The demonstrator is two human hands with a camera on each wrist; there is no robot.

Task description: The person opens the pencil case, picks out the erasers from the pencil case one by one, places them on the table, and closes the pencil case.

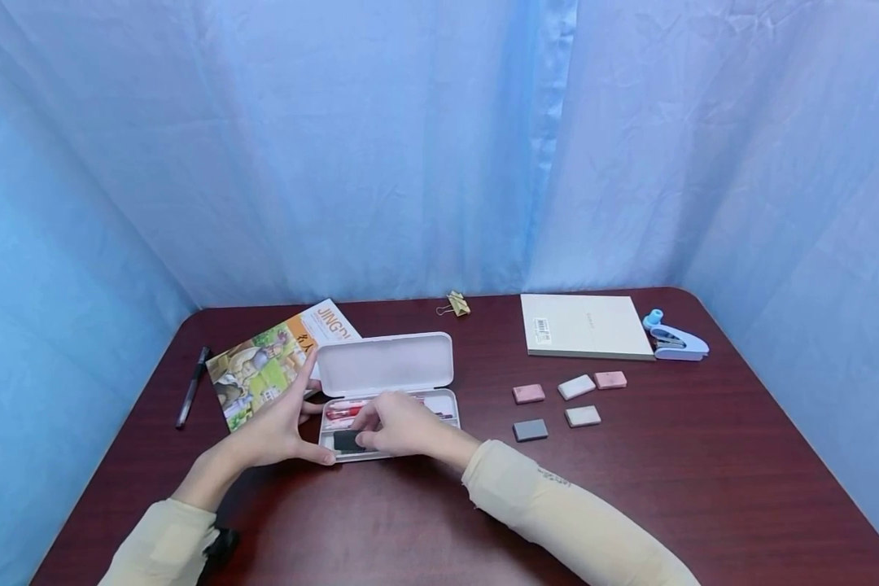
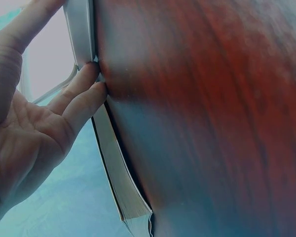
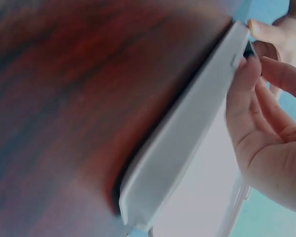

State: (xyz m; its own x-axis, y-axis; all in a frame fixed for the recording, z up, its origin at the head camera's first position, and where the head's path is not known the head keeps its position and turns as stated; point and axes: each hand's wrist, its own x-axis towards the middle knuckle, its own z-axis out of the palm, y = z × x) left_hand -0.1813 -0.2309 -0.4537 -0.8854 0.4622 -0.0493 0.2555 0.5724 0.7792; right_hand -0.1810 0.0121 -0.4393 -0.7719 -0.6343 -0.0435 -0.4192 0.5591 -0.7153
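A white pencil case [image 1: 386,366] lies with its lid raised, pens [image 1: 344,413] in its rear compartment. My right hand [image 1: 403,425] pinches a black eraser [image 1: 346,441] at the left of the front compartment. In the right wrist view those fingertips are right at the case's front wall [image 3: 187,128], and the eraser is mostly hidden. My left hand [image 1: 282,423] spreads around the case's left end, thumb at the front corner and fingers toward the back. The left wrist view shows two nearly straight fingers [image 2: 84,101] touching the case edge.
A picture booklet [image 1: 264,366] lies behind my left hand, with a black pen [image 1: 193,387] farther left. Several erasers, including a grey one [image 1: 531,430], lie right of the case. Behind are a gold binder clip [image 1: 457,303], a cream notebook [image 1: 586,325] and a stapler [image 1: 677,343].
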